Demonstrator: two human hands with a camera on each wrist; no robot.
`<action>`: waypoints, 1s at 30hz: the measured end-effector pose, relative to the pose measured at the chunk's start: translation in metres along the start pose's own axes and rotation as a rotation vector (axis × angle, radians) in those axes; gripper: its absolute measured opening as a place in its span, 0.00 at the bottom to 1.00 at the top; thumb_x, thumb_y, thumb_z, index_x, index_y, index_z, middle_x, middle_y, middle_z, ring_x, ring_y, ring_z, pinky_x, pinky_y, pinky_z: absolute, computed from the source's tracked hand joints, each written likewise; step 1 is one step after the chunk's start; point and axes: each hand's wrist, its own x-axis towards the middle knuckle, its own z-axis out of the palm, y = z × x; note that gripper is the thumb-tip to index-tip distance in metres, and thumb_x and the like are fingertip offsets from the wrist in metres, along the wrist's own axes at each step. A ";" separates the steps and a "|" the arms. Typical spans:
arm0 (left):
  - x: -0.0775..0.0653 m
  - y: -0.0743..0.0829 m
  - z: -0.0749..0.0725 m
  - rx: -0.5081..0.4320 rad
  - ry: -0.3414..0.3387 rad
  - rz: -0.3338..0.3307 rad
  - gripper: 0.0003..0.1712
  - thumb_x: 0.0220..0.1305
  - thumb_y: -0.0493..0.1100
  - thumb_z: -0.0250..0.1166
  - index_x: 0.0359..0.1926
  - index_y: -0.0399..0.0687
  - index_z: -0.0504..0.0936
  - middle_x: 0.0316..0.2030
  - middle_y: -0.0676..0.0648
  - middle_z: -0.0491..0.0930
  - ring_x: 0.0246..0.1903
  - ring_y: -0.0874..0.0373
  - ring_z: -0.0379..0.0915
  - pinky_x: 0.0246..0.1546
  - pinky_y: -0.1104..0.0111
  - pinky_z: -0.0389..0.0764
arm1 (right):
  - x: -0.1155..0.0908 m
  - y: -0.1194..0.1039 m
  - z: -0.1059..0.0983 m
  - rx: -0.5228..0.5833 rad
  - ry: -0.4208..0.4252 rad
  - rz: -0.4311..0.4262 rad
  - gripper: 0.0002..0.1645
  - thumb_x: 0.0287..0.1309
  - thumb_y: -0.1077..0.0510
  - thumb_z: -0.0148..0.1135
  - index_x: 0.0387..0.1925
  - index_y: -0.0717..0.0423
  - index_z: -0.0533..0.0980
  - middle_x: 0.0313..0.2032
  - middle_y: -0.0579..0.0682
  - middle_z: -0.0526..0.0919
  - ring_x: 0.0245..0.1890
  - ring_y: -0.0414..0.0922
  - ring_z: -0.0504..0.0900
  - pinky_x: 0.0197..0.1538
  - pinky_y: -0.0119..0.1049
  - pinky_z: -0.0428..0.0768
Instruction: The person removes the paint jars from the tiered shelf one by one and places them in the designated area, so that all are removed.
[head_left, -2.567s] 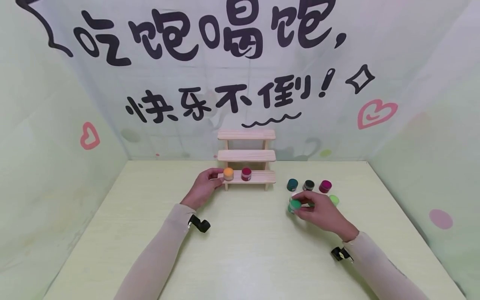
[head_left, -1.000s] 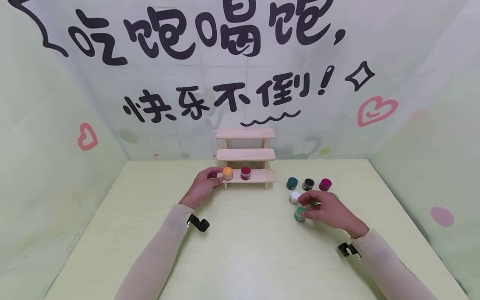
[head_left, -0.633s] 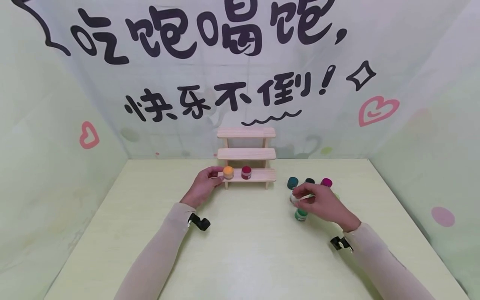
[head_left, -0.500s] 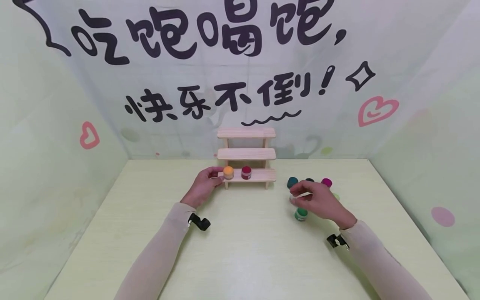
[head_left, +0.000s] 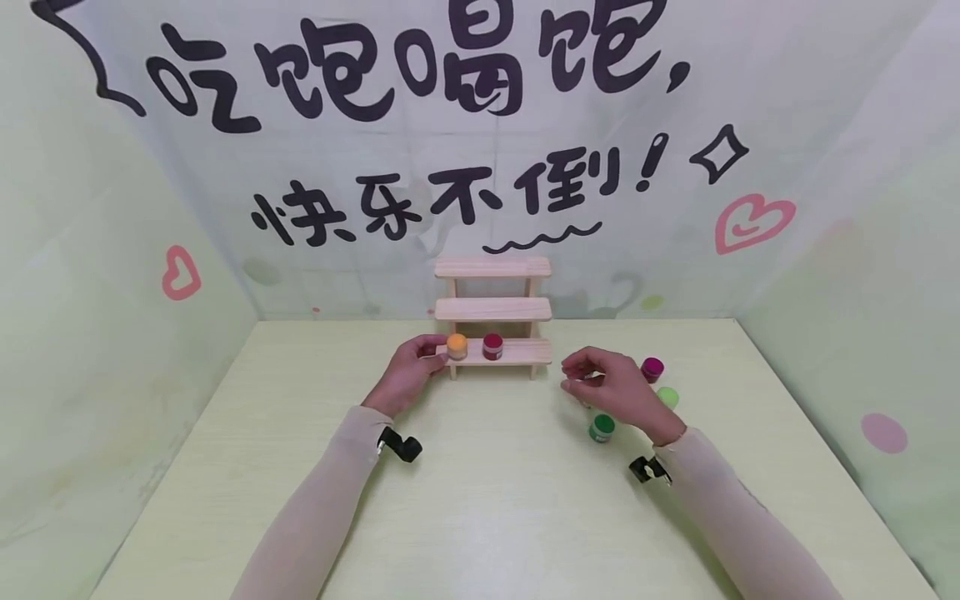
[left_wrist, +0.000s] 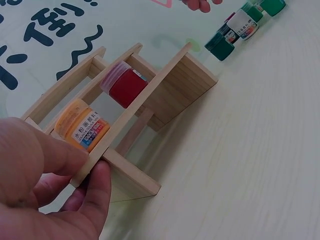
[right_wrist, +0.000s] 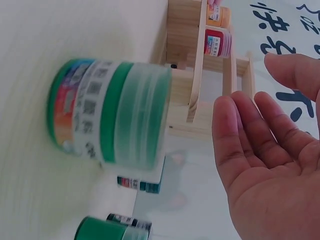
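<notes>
My left hand grips the left end of the lowest board of a three-step wooden shelf stand, thumb above and fingers below. Beside it on that board stand an orange paint jar and a dark red paint jar, apart from each other. My right hand hovers to the right of the stand, fingers bent loosely and thumb apart; its wrist view shows nothing between them. A green paint jar stands on the table below this hand. Teal and white paint jars are largely hidden by it in the head view.
A magenta jar and a light green jar stand right of my right hand. The stand's two upper boards bear nothing. A printed cloth hangs behind the pale table.
My right hand has let go of the green jar, leaving it on the table, then passed over the white jar and moved left towards the stand. The left hand keeps its grip.
</notes>
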 end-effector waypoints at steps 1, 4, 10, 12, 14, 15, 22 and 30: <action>0.000 0.000 0.000 0.002 0.000 -0.002 0.23 0.75 0.33 0.61 0.68 0.40 0.77 0.52 0.43 0.71 0.51 0.53 0.71 0.62 0.62 0.83 | 0.002 -0.001 0.002 0.000 0.005 0.000 0.16 0.65 0.54 0.74 0.52 0.52 0.83 0.47 0.51 0.89 0.47 0.45 0.87 0.49 0.28 0.86; 0.001 -0.001 0.000 0.007 0.001 -0.011 0.23 0.75 0.33 0.61 0.68 0.42 0.77 0.54 0.42 0.71 0.52 0.52 0.71 0.64 0.60 0.82 | 0.007 -0.008 0.006 0.001 0.015 0.000 0.17 0.66 0.53 0.73 0.53 0.54 0.83 0.47 0.50 0.89 0.47 0.45 0.87 0.51 0.33 0.87; 0.001 -0.001 -0.001 0.013 -0.004 -0.008 0.23 0.75 0.34 0.61 0.68 0.42 0.77 0.55 0.41 0.72 0.52 0.52 0.72 0.65 0.58 0.82 | 0.022 -0.022 0.014 0.018 0.020 -0.022 0.18 0.67 0.56 0.71 0.55 0.59 0.82 0.50 0.55 0.88 0.49 0.48 0.87 0.52 0.38 0.88; 0.001 -0.001 -0.001 0.016 -0.008 -0.004 0.23 0.75 0.34 0.62 0.68 0.42 0.77 0.56 0.41 0.72 0.52 0.52 0.72 0.66 0.58 0.81 | 0.027 -0.025 0.017 0.028 0.027 -0.023 0.18 0.67 0.57 0.71 0.55 0.59 0.82 0.52 0.57 0.88 0.50 0.49 0.87 0.53 0.41 0.89; 0.001 -0.001 -0.001 0.018 -0.011 -0.003 0.23 0.75 0.34 0.62 0.68 0.42 0.77 0.56 0.41 0.73 0.53 0.52 0.72 0.66 0.58 0.81 | 0.032 -0.027 0.021 0.042 0.029 -0.013 0.18 0.68 0.56 0.71 0.56 0.59 0.82 0.53 0.57 0.87 0.50 0.49 0.87 0.55 0.44 0.89; 0.001 -0.001 -0.001 0.019 -0.012 -0.003 0.23 0.75 0.34 0.62 0.68 0.42 0.77 0.56 0.41 0.73 0.53 0.52 0.72 0.66 0.58 0.81 | 0.034 -0.028 0.023 0.043 0.030 -0.006 0.19 0.68 0.56 0.71 0.56 0.58 0.82 0.53 0.56 0.87 0.50 0.48 0.87 0.55 0.44 0.89; 0.000 0.000 0.000 0.027 -0.012 0.004 0.23 0.75 0.34 0.61 0.68 0.42 0.77 0.56 0.41 0.73 0.52 0.52 0.72 0.61 0.63 0.83 | 0.048 -0.033 0.037 0.068 0.044 0.012 0.22 0.68 0.53 0.71 0.57 0.60 0.81 0.52 0.54 0.88 0.49 0.49 0.88 0.53 0.46 0.89; 0.000 0.000 0.001 0.011 -0.008 0.004 0.23 0.75 0.34 0.62 0.68 0.41 0.76 0.57 0.40 0.72 0.54 0.52 0.71 0.64 0.60 0.82 | 0.068 -0.033 0.053 0.061 0.061 0.036 0.23 0.67 0.54 0.70 0.58 0.61 0.80 0.51 0.54 0.87 0.50 0.50 0.86 0.59 0.49 0.87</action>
